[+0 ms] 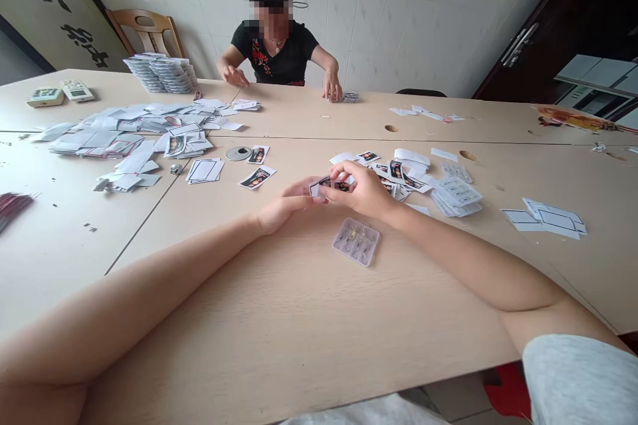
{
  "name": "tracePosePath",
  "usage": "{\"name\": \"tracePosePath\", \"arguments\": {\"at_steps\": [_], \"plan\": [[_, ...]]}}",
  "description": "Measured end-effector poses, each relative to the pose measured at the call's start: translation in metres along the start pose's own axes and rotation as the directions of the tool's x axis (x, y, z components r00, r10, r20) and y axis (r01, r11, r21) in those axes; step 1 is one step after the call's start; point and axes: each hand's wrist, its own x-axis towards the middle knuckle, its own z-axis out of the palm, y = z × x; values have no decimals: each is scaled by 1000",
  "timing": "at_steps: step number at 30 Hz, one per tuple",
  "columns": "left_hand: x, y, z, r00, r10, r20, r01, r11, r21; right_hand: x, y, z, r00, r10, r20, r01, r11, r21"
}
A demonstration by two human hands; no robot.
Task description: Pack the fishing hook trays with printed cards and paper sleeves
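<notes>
Your left hand [282,206] and right hand [366,189] meet over a pale wooden table [299,319], a small printed card [321,182] between them. Your left fingers are partly curled behind the card, the thumb lying along its near side; your right thumb and fingers are bent in to pinch it from the other end. Whether it is a single card or several cannot be told.

Just below your right hand, on your side of it, lies a clear compartment box [351,256] with gold-coloured and dark metal pieces inside. To the right of that hand spread loose printed cards [396,172], then a stack of similar clear boxes [456,196] and, farther right, black-lined white cards [548,218].

Beyond your left hand are a curved printed card [257,177] and a round grey disc [238,153]; well to that hand's left sprawls a heap of white packets [109,136]. Across the table, beyond both your hands, a co-worker [272,56] in a black top sits with both hands at the table's edge.
</notes>
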Motion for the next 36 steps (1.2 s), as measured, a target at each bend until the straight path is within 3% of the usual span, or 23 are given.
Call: {"name": "tracePosePath", "arguments": {"at_steps": [4,12,21,28,36], "plan": [[0,-1,-5,998,-51,-22,50,998,-48,-1,1,-3,997,70,41,-68,996,-60],[4,-8,-6,990,-122,-65,102,963,-249,-1,6,-3,997,58,51,-51,990,-128],[6,-16,-6,985,-134,-111,116,982,-151,-2,5,-2,997,72,39,-72,997,-13],[8,-12,-4,977,-93,-193,54,978,-201,-3,4,-3,997,72,7,-72,996,-45],[9,-10,-3,972,-108,-207,47,958,-282,-1,15,-2,985,170,32,-170,925,339]]}}
